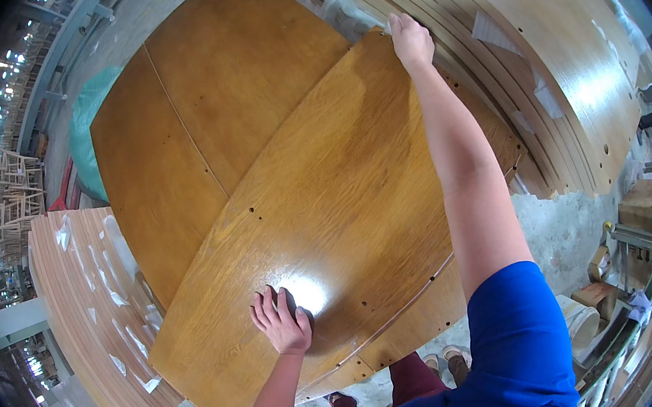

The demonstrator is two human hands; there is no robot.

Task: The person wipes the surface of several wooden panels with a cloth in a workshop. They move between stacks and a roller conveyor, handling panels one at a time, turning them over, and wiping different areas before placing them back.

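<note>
A large glossy brown wooden panel (341,194) with curved long edges and small drilled holes lies tilted across a stack of similar panels (197,114). My left hand (281,323) rests flat on its near part, fingers spread, beside a bright glare spot. My right hand (410,40) reaches far out and grips the panel's far corner. Under that corner lies a crumpled clear plastic sheet (341,3).
A stack of curved wooden panels with white paper spacers (566,67) stands at the right. Another lighter stack with paper scraps (98,307) is at the left. A teal sheet (90,117) lies behind. Cardboard rolls and boxes (619,268) sit on the concrete floor at the right.
</note>
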